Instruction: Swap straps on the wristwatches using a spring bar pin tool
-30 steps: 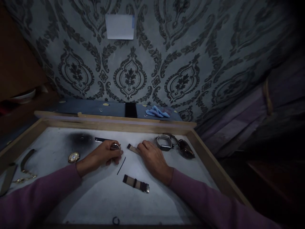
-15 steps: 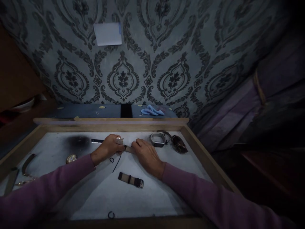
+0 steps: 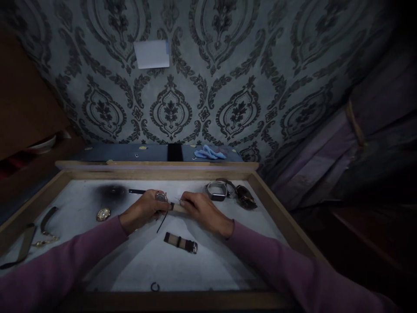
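Note:
My left hand (image 3: 146,206) is closed around a round watch case (image 3: 160,197), its face turned up. A brown watch strap (image 3: 179,209) runs from beside the case to under the fingers of my right hand (image 3: 205,211), which is closed on it. A thin, shiny sliver shows at my right fingertips, too small to name. Whether the strap is joined to the case, I cannot tell. Below my hands lies a separate strap piece with a buckle (image 3: 180,242). A thin dark stick (image 3: 162,222) lies just under my left fingers.
The wooden tray (image 3: 156,174) has a white bottom. On its left lie a gold watch case (image 3: 103,214), loose straps (image 3: 24,248) and a gold chain-like piece (image 3: 45,241). Several watches (image 3: 217,190) sit at the back right. A small black ring (image 3: 155,286) is near the front edge.
My right fingertips have lifted slightly, and a thin shiny sliver now shows at them. The watch case has tilted a little in my left hand. The whole view has shifted slightly.

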`<action>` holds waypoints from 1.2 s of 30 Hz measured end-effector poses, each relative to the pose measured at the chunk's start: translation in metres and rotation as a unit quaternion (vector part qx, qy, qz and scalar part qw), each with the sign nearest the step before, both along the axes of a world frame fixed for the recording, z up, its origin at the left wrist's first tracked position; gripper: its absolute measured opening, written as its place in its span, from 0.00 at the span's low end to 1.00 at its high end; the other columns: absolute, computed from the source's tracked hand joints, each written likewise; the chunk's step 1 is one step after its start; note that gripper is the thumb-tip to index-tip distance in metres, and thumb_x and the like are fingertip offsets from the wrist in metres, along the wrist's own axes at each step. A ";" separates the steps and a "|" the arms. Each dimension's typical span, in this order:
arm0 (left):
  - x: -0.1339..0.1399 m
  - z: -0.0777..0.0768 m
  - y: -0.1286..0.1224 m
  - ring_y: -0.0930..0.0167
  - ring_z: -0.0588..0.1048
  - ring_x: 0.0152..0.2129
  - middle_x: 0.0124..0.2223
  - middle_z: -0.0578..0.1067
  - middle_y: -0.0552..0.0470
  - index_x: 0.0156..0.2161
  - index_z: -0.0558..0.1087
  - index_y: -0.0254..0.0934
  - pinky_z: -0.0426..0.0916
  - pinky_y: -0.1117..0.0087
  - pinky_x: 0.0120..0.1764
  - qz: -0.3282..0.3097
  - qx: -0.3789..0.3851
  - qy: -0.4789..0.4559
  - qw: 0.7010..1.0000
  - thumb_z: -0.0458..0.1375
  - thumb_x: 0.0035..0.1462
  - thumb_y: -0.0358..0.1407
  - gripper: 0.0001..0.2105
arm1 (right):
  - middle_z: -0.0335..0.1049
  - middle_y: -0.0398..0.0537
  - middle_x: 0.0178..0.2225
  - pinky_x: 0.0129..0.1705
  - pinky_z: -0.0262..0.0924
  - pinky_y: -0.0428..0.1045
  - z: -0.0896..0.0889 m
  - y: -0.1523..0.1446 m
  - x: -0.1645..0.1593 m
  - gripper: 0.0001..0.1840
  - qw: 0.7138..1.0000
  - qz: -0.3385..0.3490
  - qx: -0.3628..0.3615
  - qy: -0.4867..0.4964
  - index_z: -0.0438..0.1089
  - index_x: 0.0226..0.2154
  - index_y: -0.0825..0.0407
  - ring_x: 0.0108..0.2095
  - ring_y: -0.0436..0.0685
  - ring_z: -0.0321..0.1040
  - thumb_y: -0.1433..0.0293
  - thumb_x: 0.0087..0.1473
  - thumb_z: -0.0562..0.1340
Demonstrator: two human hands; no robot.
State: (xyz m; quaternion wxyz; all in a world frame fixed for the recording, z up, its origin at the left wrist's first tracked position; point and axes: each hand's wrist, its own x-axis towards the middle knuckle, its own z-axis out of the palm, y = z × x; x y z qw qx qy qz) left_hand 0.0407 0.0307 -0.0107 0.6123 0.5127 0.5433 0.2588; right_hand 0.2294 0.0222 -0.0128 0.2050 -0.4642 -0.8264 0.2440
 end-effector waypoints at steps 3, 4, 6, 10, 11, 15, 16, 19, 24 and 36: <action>-0.004 0.004 -0.004 0.79 0.61 0.13 0.18 0.68 0.58 0.23 0.65 0.35 0.48 0.77 0.15 -0.032 -0.004 -0.017 0.999 0.67 0.36 0.39 0.15 | 0.62 0.40 0.22 0.28 0.47 0.45 0.003 0.000 0.003 0.11 1.000 0.006 -0.005 0.019 0.66 0.26 0.53 0.24 0.49 0.58 0.73 0.60 0.55; -0.006 0.006 -0.005 0.78 0.63 0.15 0.19 0.69 0.57 0.24 0.66 0.35 0.49 0.77 0.16 -0.045 -0.005 -0.024 0.999 0.67 0.37 0.40 0.15 | 0.62 0.40 0.22 0.29 0.48 0.45 0.005 0.000 0.004 0.11 1.000 0.005 -0.005 0.024 0.66 0.26 0.53 0.24 0.49 0.58 0.73 0.60 0.55; -0.012 0.011 -0.009 0.76 0.67 0.19 0.24 0.71 0.54 0.27 0.68 0.34 0.53 0.77 0.18 -0.073 -0.004 -0.041 0.997 0.66 0.41 0.42 0.15 | 0.61 0.40 0.22 0.29 0.48 0.46 0.008 0.000 0.008 0.12 0.999 0.004 -0.002 0.032 0.65 0.26 0.53 0.24 0.50 0.57 0.71 0.61 0.54; -0.029 0.017 -0.019 0.77 0.64 0.20 0.28 0.69 0.56 0.32 0.66 0.35 0.54 0.76 0.20 -0.135 0.006 -0.049 0.990 0.61 0.52 0.44 0.13 | 0.58 0.40 0.21 0.28 0.47 0.46 0.013 0.003 0.016 0.13 0.997 0.020 -0.007 0.070 0.63 0.25 0.53 0.24 0.50 0.55 0.69 0.60 0.54; -0.032 0.017 -0.022 0.78 0.62 0.19 0.28 0.68 0.58 0.33 0.65 0.36 0.53 0.76 0.20 -0.152 0.007 -0.043 0.987 0.60 0.54 0.43 0.13 | 0.57 0.39 0.21 0.28 0.47 0.45 0.013 0.003 0.017 0.13 0.996 0.030 -0.013 0.083 0.63 0.24 0.53 0.24 0.50 0.54 0.68 0.60 0.54; -0.036 0.014 -0.027 0.79 0.58 0.17 0.26 0.69 0.59 0.36 0.63 0.36 0.50 0.76 0.20 -0.186 0.008 -0.047 0.981 0.60 0.55 0.42 0.13 | 0.56 0.40 0.22 0.27 0.47 0.45 0.012 0.003 0.020 0.15 0.990 0.064 -0.046 0.120 0.63 0.25 0.54 0.25 0.49 0.52 0.64 0.61 0.54; -0.036 0.012 -0.027 0.79 0.58 0.17 0.25 0.70 0.59 0.35 0.63 0.36 0.49 0.75 0.20 -0.188 0.012 -0.053 0.981 0.61 0.54 0.41 0.13 | 0.55 0.40 0.22 0.27 0.47 0.45 0.012 0.002 0.020 0.16 0.988 0.069 -0.054 0.125 0.64 0.26 0.54 0.25 0.49 0.52 0.63 0.61 0.54; -0.033 0.007 -0.025 0.80 0.57 0.16 0.24 0.71 0.57 0.31 0.65 0.35 0.47 0.75 0.19 -0.189 0.021 -0.071 0.979 0.63 0.52 0.40 0.12 | 0.55 0.40 0.23 0.27 0.48 0.45 0.011 0.000 0.018 0.17 0.986 0.076 -0.071 0.132 0.65 0.27 0.54 0.25 0.49 0.52 0.61 0.61 0.55; -0.034 -0.002 -0.025 0.81 0.54 0.14 0.22 0.69 0.58 0.29 0.68 0.34 0.45 0.75 0.17 -0.194 0.000 -0.113 0.974 0.63 0.53 0.40 0.11 | 0.55 0.40 0.23 0.26 0.47 0.45 0.013 -0.002 0.016 0.17 0.984 0.085 -0.077 0.135 0.65 0.26 0.54 0.25 0.49 0.51 0.61 0.61 0.55; -0.032 -0.002 -0.030 0.81 0.52 0.14 0.19 0.60 0.62 0.28 0.65 0.35 0.44 0.75 0.18 -0.211 -0.020 -0.134 0.968 0.61 0.53 0.40 0.12 | 0.55 0.39 0.22 0.26 0.47 0.45 0.009 -0.004 0.014 0.18 0.985 0.093 -0.080 0.121 0.64 0.26 0.54 0.24 0.48 0.51 0.60 0.61 0.55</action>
